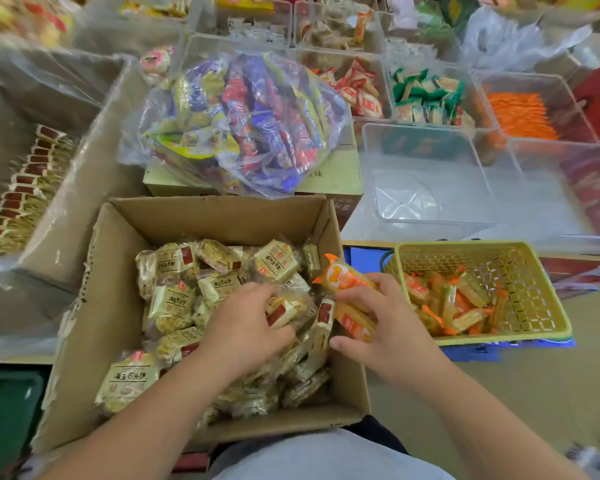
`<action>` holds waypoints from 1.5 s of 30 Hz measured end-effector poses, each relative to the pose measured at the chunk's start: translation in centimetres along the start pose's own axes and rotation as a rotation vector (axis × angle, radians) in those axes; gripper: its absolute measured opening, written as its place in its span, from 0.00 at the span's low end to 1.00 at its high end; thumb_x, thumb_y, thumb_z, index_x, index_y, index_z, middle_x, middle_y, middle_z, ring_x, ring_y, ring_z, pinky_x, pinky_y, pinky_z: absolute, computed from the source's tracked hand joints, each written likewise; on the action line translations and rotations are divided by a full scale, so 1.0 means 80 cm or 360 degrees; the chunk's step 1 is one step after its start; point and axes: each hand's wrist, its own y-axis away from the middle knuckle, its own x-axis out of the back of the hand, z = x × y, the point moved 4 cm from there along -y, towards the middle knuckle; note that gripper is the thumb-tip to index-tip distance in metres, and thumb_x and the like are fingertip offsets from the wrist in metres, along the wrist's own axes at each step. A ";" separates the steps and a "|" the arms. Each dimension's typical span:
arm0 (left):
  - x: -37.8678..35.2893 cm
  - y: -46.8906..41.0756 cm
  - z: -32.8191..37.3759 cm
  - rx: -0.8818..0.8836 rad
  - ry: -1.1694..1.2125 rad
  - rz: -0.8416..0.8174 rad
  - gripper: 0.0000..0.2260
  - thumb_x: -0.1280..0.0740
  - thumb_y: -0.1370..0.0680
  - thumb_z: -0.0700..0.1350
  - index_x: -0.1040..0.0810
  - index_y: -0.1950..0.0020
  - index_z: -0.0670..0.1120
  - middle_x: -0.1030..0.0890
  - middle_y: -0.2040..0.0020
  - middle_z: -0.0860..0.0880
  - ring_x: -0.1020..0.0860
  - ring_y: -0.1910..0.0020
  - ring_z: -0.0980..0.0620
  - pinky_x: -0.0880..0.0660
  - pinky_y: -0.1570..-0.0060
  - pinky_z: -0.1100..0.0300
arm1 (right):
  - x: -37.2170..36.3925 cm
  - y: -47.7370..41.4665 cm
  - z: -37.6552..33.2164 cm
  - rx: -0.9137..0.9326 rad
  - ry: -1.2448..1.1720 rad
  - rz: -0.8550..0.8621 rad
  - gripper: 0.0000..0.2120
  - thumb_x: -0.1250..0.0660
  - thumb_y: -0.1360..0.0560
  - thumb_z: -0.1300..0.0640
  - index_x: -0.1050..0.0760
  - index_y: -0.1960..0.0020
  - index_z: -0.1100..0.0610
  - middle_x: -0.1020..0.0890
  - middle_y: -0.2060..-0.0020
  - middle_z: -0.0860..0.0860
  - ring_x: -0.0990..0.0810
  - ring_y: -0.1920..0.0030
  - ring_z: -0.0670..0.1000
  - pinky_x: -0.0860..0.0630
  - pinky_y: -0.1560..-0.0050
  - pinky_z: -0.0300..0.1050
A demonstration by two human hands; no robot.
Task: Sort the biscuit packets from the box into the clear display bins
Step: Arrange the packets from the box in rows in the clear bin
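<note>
An open cardboard box (118, 306) in front of me holds several cream-and-gold biscuit packets (172, 306). My left hand (246, 327) is down in the box, fingers closed on one of these biscuit packets (284, 311). Over the box's right edge my right hand (385, 317) grips orange-wrapped packets (347, 278), one sticking up and one below the fingers. Beyond the box an empty clear display bin (426, 174) stands open. To the right a yellow mesh basket (520, 289) holds more orange packets (447, 303).
A clear bag of mixed blue, red and yellow packets (243, 123) lies on a closed carton behind the box. Filled clear bins hold red packets (361, 88), green ones (426, 95) and orange ones (520, 112). A lined carton of brown-labelled packets (25, 188) stands at left.
</note>
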 end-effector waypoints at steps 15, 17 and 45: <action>-0.050 0.059 0.133 0.0619 0.0176 0.0782 0.27 0.25 0.28 0.58 0.26 0.31 0.56 0.25 0.41 0.58 0.26 0.43 0.55 0.24 0.43 0.48 | 0.167 0.002 0.271 -0.0093 -0.0319 0.0230 0.21 0.23 0.28 0.62 0.21 0.48 0.37 0.25 0.43 0.42 0.26 0.42 0.35 0.36 0.44 0.24; -0.052 0.066 0.152 0.0607 0.0144 0.0871 0.27 0.26 0.27 0.57 0.26 0.30 0.55 0.28 0.39 0.58 0.29 0.41 0.55 0.28 0.43 0.50 | 0.171 -0.001 0.306 -0.0168 -0.0202 0.0126 0.18 0.23 0.27 0.60 0.21 0.45 0.41 0.25 0.43 0.49 0.25 0.39 0.47 0.35 0.41 0.28; -0.044 0.044 0.153 0.0775 0.0475 0.0721 0.14 0.35 0.19 0.59 0.24 0.35 0.58 0.21 0.44 0.58 0.21 0.50 0.58 0.22 0.53 0.58 | 0.101 -0.008 0.157 -0.0376 -0.1698 -0.0812 0.28 0.23 0.27 0.60 0.27 0.31 0.52 0.14 0.44 0.54 0.13 0.47 0.56 0.16 0.58 0.45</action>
